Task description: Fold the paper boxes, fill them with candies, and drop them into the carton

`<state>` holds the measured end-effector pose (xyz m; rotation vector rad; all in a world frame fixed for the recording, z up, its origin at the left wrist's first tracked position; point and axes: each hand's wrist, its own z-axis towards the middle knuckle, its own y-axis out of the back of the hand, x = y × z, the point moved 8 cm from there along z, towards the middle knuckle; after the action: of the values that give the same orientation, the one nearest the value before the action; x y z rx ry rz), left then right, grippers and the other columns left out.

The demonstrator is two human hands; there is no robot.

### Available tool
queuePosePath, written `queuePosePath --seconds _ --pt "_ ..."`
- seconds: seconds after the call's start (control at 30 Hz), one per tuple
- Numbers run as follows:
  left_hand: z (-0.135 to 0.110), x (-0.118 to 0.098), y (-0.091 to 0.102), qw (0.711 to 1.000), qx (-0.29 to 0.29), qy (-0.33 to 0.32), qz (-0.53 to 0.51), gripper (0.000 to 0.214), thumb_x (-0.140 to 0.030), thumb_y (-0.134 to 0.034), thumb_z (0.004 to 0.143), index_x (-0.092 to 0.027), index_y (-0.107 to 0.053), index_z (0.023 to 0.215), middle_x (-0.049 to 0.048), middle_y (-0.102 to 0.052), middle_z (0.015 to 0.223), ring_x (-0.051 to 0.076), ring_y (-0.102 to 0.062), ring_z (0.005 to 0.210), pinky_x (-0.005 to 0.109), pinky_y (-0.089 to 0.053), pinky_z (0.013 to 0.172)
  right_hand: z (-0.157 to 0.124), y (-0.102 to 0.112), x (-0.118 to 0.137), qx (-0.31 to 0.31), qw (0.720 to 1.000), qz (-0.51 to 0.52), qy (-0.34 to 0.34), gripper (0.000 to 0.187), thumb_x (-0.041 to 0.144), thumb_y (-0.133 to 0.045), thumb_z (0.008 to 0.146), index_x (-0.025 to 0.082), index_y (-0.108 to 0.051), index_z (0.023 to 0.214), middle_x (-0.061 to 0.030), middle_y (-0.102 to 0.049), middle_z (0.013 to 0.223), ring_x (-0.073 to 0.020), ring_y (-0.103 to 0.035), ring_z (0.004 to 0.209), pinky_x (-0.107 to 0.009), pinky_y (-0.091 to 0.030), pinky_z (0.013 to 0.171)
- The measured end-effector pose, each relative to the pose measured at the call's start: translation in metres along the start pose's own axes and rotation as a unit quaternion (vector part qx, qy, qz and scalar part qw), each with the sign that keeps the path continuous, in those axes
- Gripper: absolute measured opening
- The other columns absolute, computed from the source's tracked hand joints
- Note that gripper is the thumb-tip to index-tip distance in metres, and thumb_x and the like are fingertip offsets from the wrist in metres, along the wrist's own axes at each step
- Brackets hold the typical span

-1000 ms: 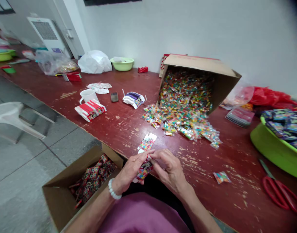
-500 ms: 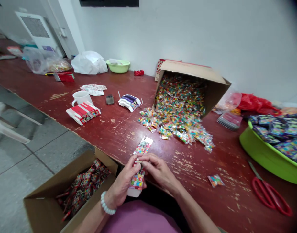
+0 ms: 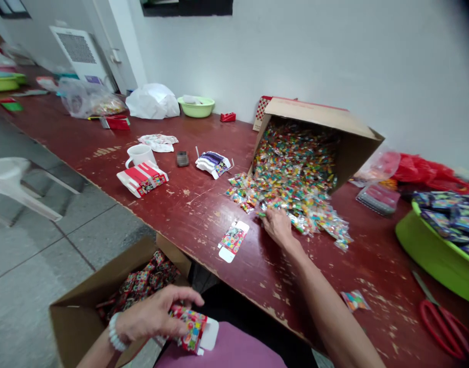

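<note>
My left hand (image 3: 161, 316) is low at the front, over the edge of the carton, with its fingers round a small printed candy box (image 3: 192, 329) whose white end flap stands out. My right hand (image 3: 277, 225) is stretched to the near edge of a heap of clear candy packets (image 3: 296, 168). Its fingers are curled down on a packet there, mostly hidden by the hand. Between the hands, a flat, unfilled candy box (image 3: 234, 239) lies on the table. Filled red boxes (image 3: 142, 281) lie in the open carton (image 3: 77, 312) at the lower left.
The candy heap spills from a tipped carton (image 3: 322, 110). On the right are a green basin (image 3: 429, 260) of dark packets, red-handled scissors (image 3: 441, 324) and one loose packet (image 3: 355, 300). A mug (image 3: 140, 154) and stacks of flat boxes (image 3: 142, 179) stand farther left.
The hands have parted. My left hand has moved down and left with the small box; my right hand has let go of it and reached forward to the candy heap. The view has shifted slightly left.
</note>
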<state>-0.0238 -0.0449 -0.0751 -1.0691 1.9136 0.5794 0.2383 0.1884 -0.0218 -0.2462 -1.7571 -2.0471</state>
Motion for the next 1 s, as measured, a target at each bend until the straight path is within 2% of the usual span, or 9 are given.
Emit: queuePosePath --seconds 0.1,0.23,0.27,0.33,0.4,0.5,0.7,0.8,1.0 --pt "-0.006 0.004 0.0 0.994 0.076 0.014 0.071 0.036 -0.037 -0.082 0.063 -0.02 -0.071 0.093 0.0001 -0.064 0.084 0.017 -0.056 0.077 0.024 -0.043 0.065 -0.012 0.01 0.012 0.01 0.999 0.048 0.016 0.023 0.024 -0.046 0.093 0.016 -0.067 0.088 -0.0133 -0.067 0.097 -0.0262 -0.058 0.096 -0.034 -0.042 0.084" --pt "0.001 -0.017 -0.005 0.995 0.034 -0.009 -0.093 0.034 -0.042 -0.073 0.075 -0.02 -0.059 0.098 0.002 -0.066 0.091 0.013 -0.061 0.068 0.023 -0.044 0.059 -0.057 0.016 0.053 0.083 0.983 0.155 0.059 0.034 0.037 -0.041 0.099 0.018 -0.067 0.087 -0.0042 -0.069 0.082 -0.0189 -0.063 0.077 -0.026 -0.047 0.068" --pt "0.004 -0.026 -0.007 0.991 0.014 -0.024 -0.131 0.035 -0.042 -0.07 0.078 -0.02 -0.056 0.101 0.0042 -0.066 0.096 0.014 -0.063 0.068 0.023 -0.045 0.058 -0.072 0.016 0.066 0.114 0.97 0.199 0.077 0.033 0.039 -0.042 0.099 0.02 -0.068 0.089 -0.0018 -0.07 0.084 -0.0175 -0.065 0.078 -0.024 -0.048 0.069" --pt "0.01 -0.045 -0.008 0.982 -0.04 -0.079 -0.168 0.034 -0.039 -0.066 0.083 -0.021 -0.052 0.108 0.0057 -0.065 0.098 0.015 -0.063 0.071 0.024 -0.048 0.06 -0.101 0.011 0.091 0.2 0.899 0.381 0.074 0.026 0.038 -0.052 0.096 0.02 -0.07 0.097 -0.0023 -0.073 0.094 -0.0189 -0.067 0.087 -0.026 -0.05 0.077" --pt "0.013 -0.06 -0.011 0.975 -0.073 -0.126 -0.168 0.032 -0.035 -0.064 0.084 -0.021 -0.051 0.109 0.0042 -0.062 0.095 0.015 -0.061 0.076 0.025 -0.051 0.062 -0.118 0.01 0.104 0.222 0.858 0.46 0.055 0.021 0.035 -0.058 0.093 0.019 -0.071 0.098 -0.003 -0.074 0.094 -0.0193 -0.067 0.086 -0.028 -0.051 0.079" --pt "0.014 -0.071 -0.021 0.979 -0.085 -0.142 -0.12 0.025 -0.029 -0.06 0.085 -0.02 -0.052 0.107 0.0014 -0.058 0.089 0.013 -0.056 0.075 0.022 -0.049 0.059 -0.125 0.015 0.109 0.2 0.877 0.433 0.068 0.017 0.029 -0.057 0.092 0.02 -0.071 0.096 -0.0028 -0.074 0.091 -0.0184 -0.067 0.082 -0.028 -0.05 0.076" --pt "0.011 -0.077 -0.029 0.984 -0.13 -0.125 0.003 0.022 -0.019 -0.058 0.081 -0.021 -0.055 0.103 -0.0013 -0.058 0.083 0.009 -0.052 0.06 0.02 -0.042 0.053 -0.128 0.033 0.123 0.162 0.926 0.287 0.186 0.017 0.02 -0.052 0.092 0.021 -0.067 0.099 -0.004 -0.071 0.087 -0.0182 -0.064 0.076 -0.028 -0.047 0.069" --pt "0.012 -0.079 -0.034 0.983 -0.125 -0.13 -0.045 0.026 -0.019 -0.059 0.081 -0.021 -0.053 0.106 -0.0005 -0.061 0.086 0.009 -0.054 0.06 0.02 -0.042 0.052 -0.127 0.036 0.119 0.126 0.926 0.33 0.133 0.018 0.023 -0.059 0.088 0.021 -0.062 0.106 -0.0013 -0.069 0.077 -0.0158 -0.062 0.064 -0.025 -0.045 0.059" --pt "0.013 -0.081 -0.039 0.952 -0.132 -0.163 -0.224 0.03 -0.039 -0.061 0.086 -0.017 -0.055 0.105 0.0027 -0.065 0.084 0.01 -0.058 0.056 0.022 -0.048 0.054 -0.126 0.048 0.113 0.047 0.922 0.375 0.084 0.012 0.029 -0.059 0.088 0.021 -0.067 0.086 -0.0024 -0.069 0.079 -0.0155 -0.061 0.066 -0.025 -0.044 0.057"
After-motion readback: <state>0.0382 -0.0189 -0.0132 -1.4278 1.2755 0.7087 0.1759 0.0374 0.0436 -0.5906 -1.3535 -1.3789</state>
